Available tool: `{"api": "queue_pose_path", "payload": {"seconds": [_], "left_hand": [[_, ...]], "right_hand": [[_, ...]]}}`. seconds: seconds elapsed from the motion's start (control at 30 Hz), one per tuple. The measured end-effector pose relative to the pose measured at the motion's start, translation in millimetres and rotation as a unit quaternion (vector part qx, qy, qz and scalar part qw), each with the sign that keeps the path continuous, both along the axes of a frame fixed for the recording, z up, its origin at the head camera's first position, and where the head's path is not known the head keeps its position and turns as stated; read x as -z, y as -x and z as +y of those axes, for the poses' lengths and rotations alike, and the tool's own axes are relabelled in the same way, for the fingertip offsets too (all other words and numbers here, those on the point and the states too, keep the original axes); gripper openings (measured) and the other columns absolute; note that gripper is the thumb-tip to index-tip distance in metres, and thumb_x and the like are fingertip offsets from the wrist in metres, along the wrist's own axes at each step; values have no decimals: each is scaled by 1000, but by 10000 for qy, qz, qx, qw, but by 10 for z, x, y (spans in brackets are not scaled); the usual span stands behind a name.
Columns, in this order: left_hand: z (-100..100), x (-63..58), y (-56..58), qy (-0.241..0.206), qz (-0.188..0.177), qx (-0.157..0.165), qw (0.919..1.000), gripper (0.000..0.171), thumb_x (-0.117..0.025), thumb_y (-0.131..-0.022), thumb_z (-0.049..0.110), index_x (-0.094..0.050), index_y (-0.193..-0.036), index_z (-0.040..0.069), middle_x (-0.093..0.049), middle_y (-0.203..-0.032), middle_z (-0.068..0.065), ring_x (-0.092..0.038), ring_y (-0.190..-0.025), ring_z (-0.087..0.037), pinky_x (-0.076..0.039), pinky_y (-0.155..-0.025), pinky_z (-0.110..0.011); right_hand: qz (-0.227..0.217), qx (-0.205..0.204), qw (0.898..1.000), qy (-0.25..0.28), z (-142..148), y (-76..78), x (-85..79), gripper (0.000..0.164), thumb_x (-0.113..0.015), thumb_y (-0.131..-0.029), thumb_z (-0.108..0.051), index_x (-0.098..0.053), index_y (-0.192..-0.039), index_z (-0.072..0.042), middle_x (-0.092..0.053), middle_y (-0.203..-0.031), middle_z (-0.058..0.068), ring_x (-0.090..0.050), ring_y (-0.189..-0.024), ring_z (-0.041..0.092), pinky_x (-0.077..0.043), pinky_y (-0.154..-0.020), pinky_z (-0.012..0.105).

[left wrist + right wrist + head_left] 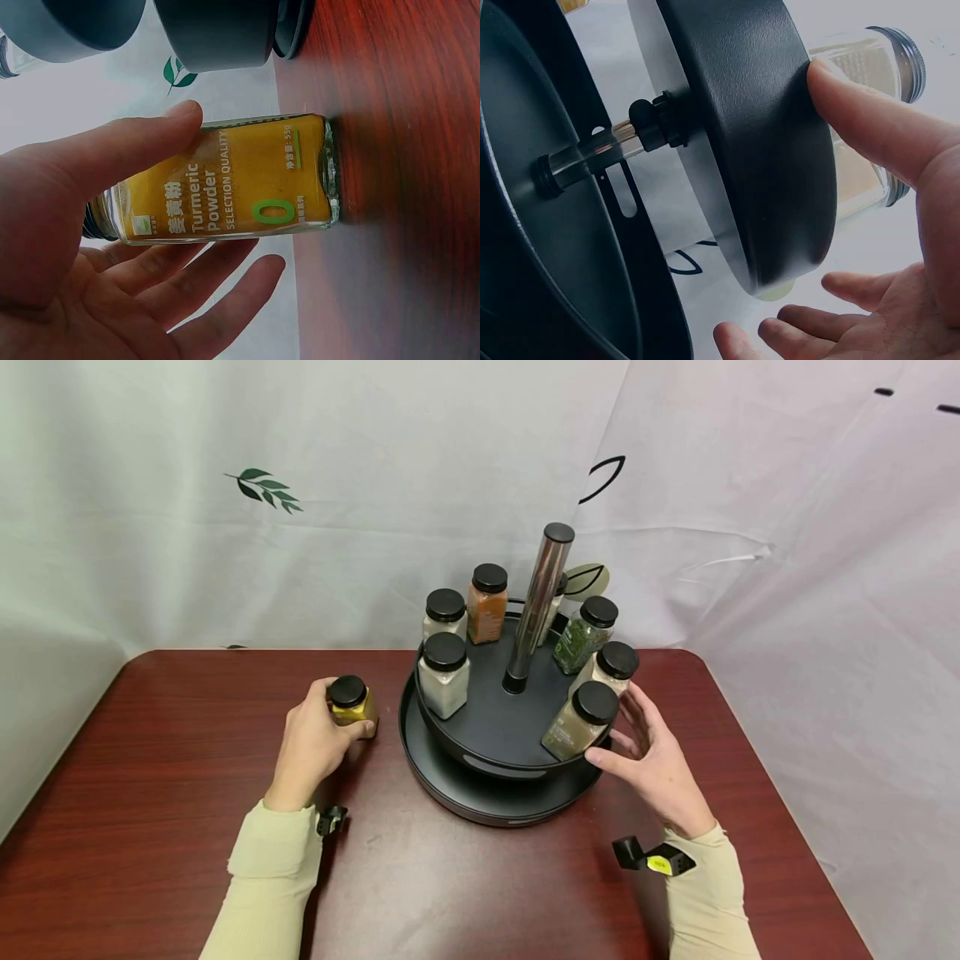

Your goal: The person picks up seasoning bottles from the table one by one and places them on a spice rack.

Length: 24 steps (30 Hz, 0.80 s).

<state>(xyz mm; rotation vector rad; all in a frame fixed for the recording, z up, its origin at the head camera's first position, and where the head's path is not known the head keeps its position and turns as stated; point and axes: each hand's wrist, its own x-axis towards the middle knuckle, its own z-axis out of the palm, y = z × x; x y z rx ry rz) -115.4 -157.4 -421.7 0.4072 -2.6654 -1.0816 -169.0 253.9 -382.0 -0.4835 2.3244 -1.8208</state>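
Note:
A square glass jar of turmeric powder (pixel 217 180) with a black lid is pinched between the thumb and fingers of my left hand (pixel 315 735), its base right at the tabletop. To the right of it stands a two-tier black turntable rack (pixel 498 693). My right hand (pixel 652 760) is spread beside the upper tier, the thumb (pixel 855 97) at its rim and the other fingers loosely extended. Closest to that hand are a jar of brownish spice (pixel 573 731) and a pale-filled jar (pixel 600 672) on the upper tier.
More black-lidded jars share the upper tier: a white-filled jar (pixel 444 681), an orange-filled jar (pixel 487 606) and a green herb jar (pixel 585 635) among them. A shiny central post (pixel 542 602) rises from the rack. Behind the reddish-brown table (pixel 187 777) hangs a white curtain (pixel 375 527).

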Motion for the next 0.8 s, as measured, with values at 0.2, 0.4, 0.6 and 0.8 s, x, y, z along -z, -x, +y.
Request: {"api": "queue_pose_path", "payload": {"seconds": [0.2, 0.4, 0.6, 0.8], "left_hand": [[2, -18, -3, -28, -16, -157, 9999, 73, -85, -79, 13, -44, -137, -6, -63, -121, -32, -64, -106, -46, -51, -90, -58], [-20, -44, -32, 37, 52, -312, 9995, 69, -82, -78, 12, -47, -134, -9, -66, -115, -32, -66, -100, -45, -54, -86, -57], [-22, -205, -109, 63, 311, -457, 9985, 67, -80, -77, 14, -51, -134, -6, -70, -109, -27, -68, -95, -42, -54, -82, -55], [26, -411, -195, 133, 665, -596, 9959, 64, -82, -77, 16, -54, -132, -2, -73, -103, -19, -68, -84, -33, -52, -77, -48]], "right_hand": [[81, -55, 9999, 54, -16, 1, 20, 97, -75, -85, 4, -18, -161, -12, -25, -163, 11, -24, -149, 27, -41, -104, 17], [176, -73, 9998, -21, -19, 3, 30, 94, -76, -85, 4, -21, -160, -8, -28, -162, 12, -28, -148, 24, -41, -104, 17], [189, -48, 9997, -168, -26, 1, 21, 95, -76, -85, 3, -20, -160, -6, -30, -161, 14, -34, -144, 30, -41, -104, 17], [181, 15, 9996, -199, -43, -4, 5, 96, -77, -83, 4, -19, -159, -4, -31, -160, 15, -35, -143, 31, -42, -103, 17]]}}
